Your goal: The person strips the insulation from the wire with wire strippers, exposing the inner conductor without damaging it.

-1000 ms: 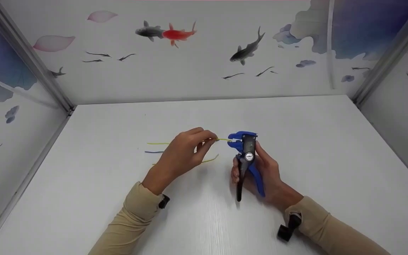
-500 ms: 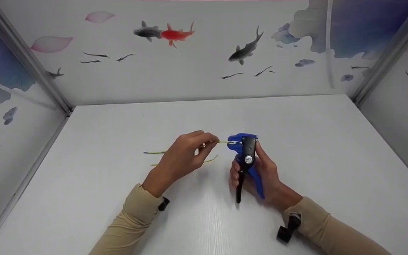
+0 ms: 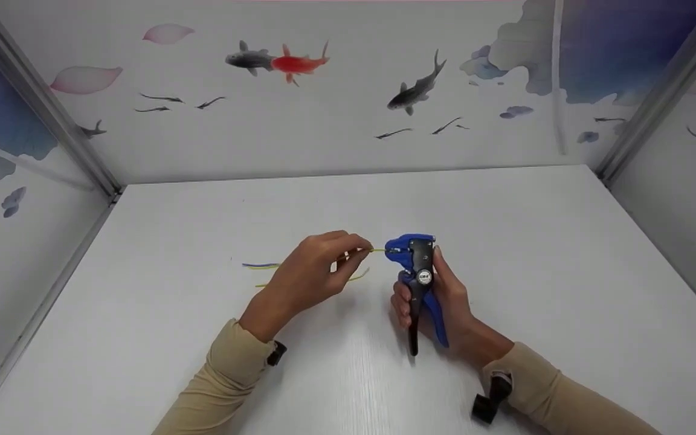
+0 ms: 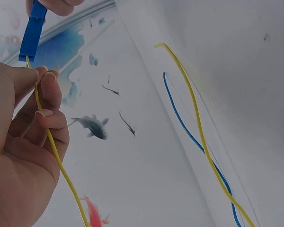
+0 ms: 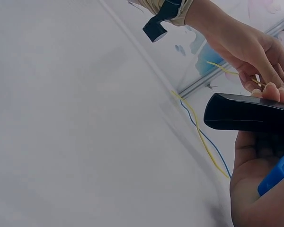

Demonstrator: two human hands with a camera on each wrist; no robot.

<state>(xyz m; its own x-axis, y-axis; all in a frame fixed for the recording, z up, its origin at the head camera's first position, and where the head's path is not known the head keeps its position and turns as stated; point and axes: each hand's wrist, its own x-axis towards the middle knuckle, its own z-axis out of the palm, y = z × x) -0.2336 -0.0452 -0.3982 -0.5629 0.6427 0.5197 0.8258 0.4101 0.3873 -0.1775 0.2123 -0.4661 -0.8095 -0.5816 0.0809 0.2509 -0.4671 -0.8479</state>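
Note:
In the head view my left hand (image 3: 312,269) pinches a thin yellow wire between thumb and fingertips. In the left wrist view this yellow wire (image 4: 61,165) runs down across the palm, its upper end entering the tool's blue head. My right hand (image 3: 454,308) grips a blue and black wire stripper (image 3: 422,257) upright, fingers around the black handle. The stripper's blue jaws have come together about the wire's end, which is hidden inside. Below the left hand, a loose yellow wire (image 4: 196,111) and a blue wire (image 4: 180,118) lie crossed on the table.
The white table (image 3: 348,386) is bounded by a back wall (image 3: 336,127) printed with fish and by side panels in metal frames. Black camera mounts sit on both wrists, the right one (image 3: 488,402) jutting out under the sleeve.
The stripper's jaws, parted a second ago, have come together on the yellow wire. The wire's end sits further into the tool. Both hands appear slightly lower in the head view.

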